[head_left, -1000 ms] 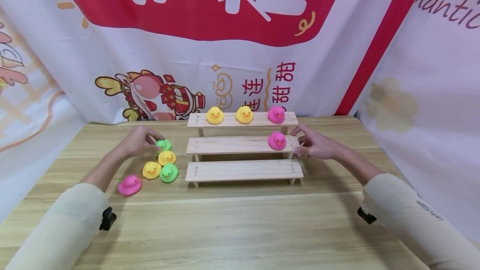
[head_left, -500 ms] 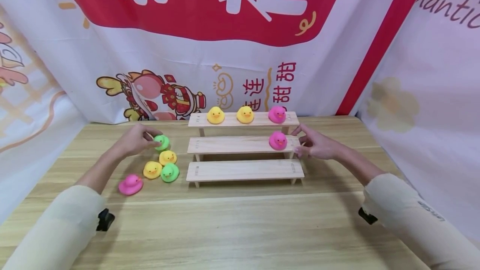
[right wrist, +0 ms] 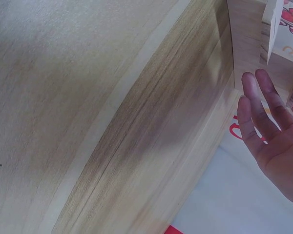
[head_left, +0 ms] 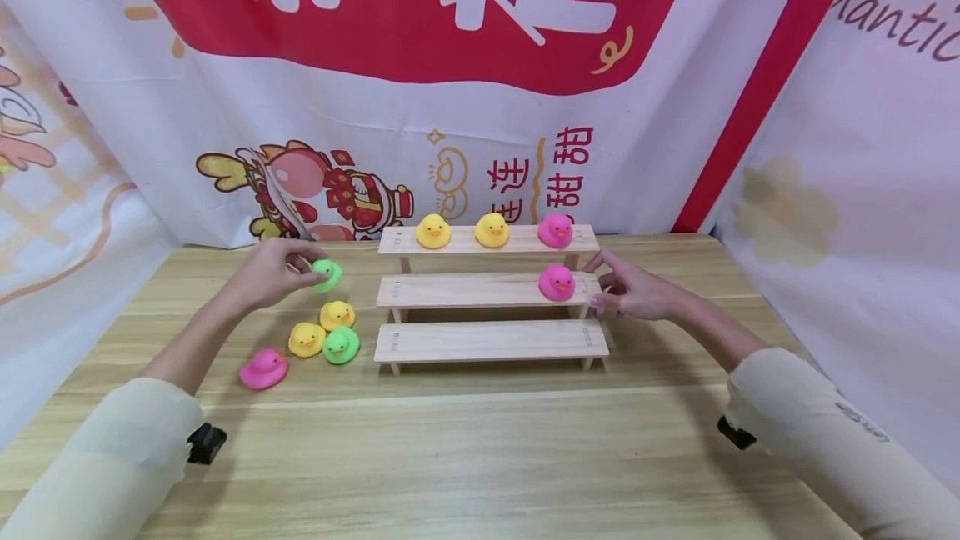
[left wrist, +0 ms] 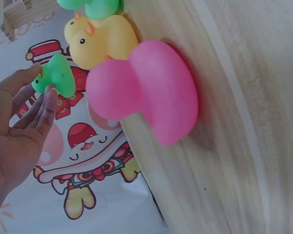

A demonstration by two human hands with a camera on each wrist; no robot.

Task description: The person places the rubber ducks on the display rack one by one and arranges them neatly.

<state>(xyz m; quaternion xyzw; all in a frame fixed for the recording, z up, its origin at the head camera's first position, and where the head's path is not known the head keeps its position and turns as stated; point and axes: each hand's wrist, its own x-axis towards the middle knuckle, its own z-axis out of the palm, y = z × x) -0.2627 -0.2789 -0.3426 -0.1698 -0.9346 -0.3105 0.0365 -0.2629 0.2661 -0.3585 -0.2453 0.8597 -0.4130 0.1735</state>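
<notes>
A printed cloth (head_left: 652, 157) is hanging behind a wood-grain table (head_left: 450, 457), on which a three-step wooden stand (head_left: 491, 342) is standing; taking the stand as the dial's hub and the cloth as twelve, the left hand (head_left: 277, 272) is reaching in at nine. Its thumb and fingers are pinching a green duck (head_left: 327, 275), which seems to be hanging just above the table. Towards half past eight, two yellow ducks (head_left: 307, 340) and a second green duck (head_left: 342, 346) are huddling, a pink duck (head_left: 263, 368) sitting farther out. The right hand (head_left: 633, 286) is lying at the stand's three o'clock end, fingers spread around the middle step; whether it is clamping the wood, I cannot tell. The held duck's rounded sides are probably offering fingertips little purchase, so a slack pinch could be dropping it onto the huddle. A twitch at three o'clock could be shoving the stand, or toppling the nearby pink duck on the middle step (head_left: 557, 282).
</notes>
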